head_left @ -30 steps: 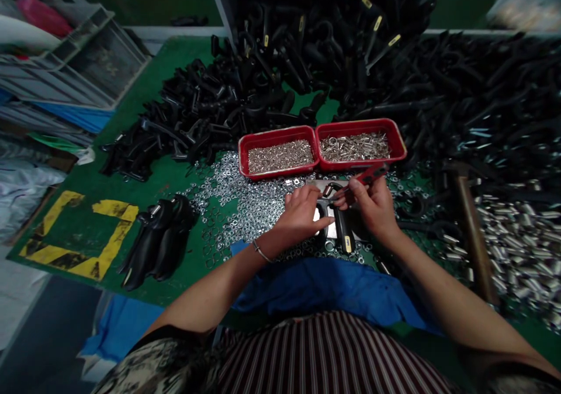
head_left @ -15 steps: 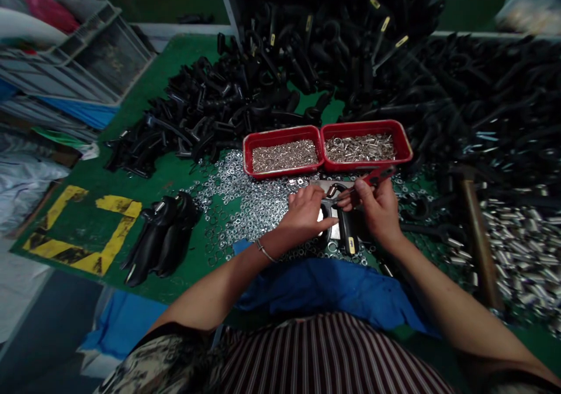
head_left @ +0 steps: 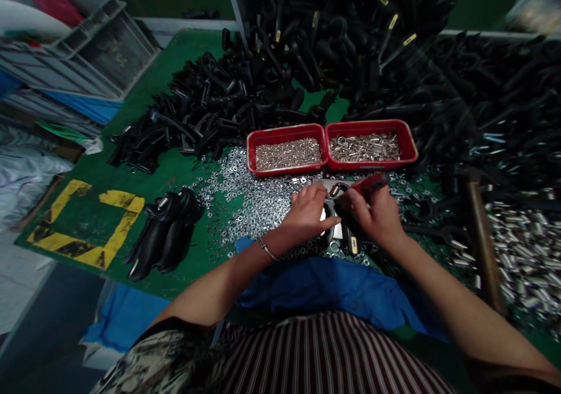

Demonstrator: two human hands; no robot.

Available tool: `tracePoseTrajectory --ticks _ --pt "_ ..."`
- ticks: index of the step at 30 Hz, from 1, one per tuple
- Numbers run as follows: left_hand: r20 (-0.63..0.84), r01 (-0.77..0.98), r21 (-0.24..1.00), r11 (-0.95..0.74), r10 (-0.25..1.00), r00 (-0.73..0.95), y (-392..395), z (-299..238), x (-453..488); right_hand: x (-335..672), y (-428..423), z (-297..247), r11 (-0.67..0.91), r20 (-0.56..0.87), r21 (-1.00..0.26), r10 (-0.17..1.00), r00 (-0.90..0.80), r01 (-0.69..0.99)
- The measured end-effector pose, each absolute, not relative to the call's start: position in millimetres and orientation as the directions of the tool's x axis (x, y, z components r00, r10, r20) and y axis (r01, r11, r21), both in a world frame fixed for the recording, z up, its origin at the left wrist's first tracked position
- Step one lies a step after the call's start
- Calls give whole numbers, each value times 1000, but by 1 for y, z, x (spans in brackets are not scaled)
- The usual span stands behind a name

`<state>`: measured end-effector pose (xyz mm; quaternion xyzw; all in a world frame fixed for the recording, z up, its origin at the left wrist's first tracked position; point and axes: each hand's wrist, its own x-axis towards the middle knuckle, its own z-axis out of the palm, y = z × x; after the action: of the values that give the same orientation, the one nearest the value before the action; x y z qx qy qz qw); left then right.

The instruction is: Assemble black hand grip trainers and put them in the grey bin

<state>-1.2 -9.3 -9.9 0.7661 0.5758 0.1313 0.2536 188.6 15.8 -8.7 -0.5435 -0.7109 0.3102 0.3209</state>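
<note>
My right hand (head_left: 379, 214) is closed around a red-handled tool (head_left: 370, 185), whose dark working end points down and left; its exact kind is hard to make out. Beneath both hands lies a black handle-shaped part (head_left: 346, 230) with a small yellow label and a shiny metal spring-like piece (head_left: 335, 190) at its top. My left hand (head_left: 308, 211) grips its left side, thumb stretched across and fingertips near the top. A flat metal plate (head_left: 322, 182) shows under the part. The tool's tip meets the part's upper area, largely covered by my right fingers.
Two red trays (head_left: 287, 172) of small metal pins stand just beyond my hands. Loose nuts and rings (head_left: 258, 207) cover the table. Black parts (head_left: 193, 113) are heaped behind, and several (head_left: 169, 230) lie at left. A hammer (head_left: 484, 242) and metal sleeves (head_left: 530, 253) are right.
My right hand has turned, bringing the red tool more upright and slightly left over the black part. My left hand stays nearly in place. The whole view has shifted slightly.
</note>
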Motion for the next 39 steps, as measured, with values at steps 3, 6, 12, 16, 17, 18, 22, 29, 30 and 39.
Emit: tracePoseTrajectory --ticks 3,6,12,16,17,18,22,29,30,39 --pt "-64 813 547 -197 959 275 -14 -11 1 188 24 -3 336 97 -662 924 -369 669" --pt "-41 817 545 -187 967 249 -17 -12 3 181 39 1 349 74 -683 907 -415 641" --pt "-77 828 521 -209 954 290 -13 -4 3 154 43 15 64 -17 -965 952 -305 254" --pt "-114 828 519 -212 943 312 -14 -1 -1 177 42 9 -138 -137 -990 929 -343 23" --pt "-114 828 521 -210 943 312 -16 -2 -2 192 45 5 -129 -141 -990 945 -296 61" --pt "-110 826 522 -211 944 310 -18 -3 -3 211 50 1 -100 -135 -982 963 -233 158" --pt "-91 813 530 -241 937 336 -23 2 -9 288 69 6 18 -11 -533 1000 -28 846" --pt "80 914 348 -208 978 192 61 26 -72 250 78 44 460 227 -556 885 -406 692" --pt "52 935 315 -166 986 158 76 24 -81 231 75 43 541 203 -578 821 -534 611" --pt "10 900 432 -55 998 56 103 -9 -102 193 56 -13 541 71 -638 750 -658 548"
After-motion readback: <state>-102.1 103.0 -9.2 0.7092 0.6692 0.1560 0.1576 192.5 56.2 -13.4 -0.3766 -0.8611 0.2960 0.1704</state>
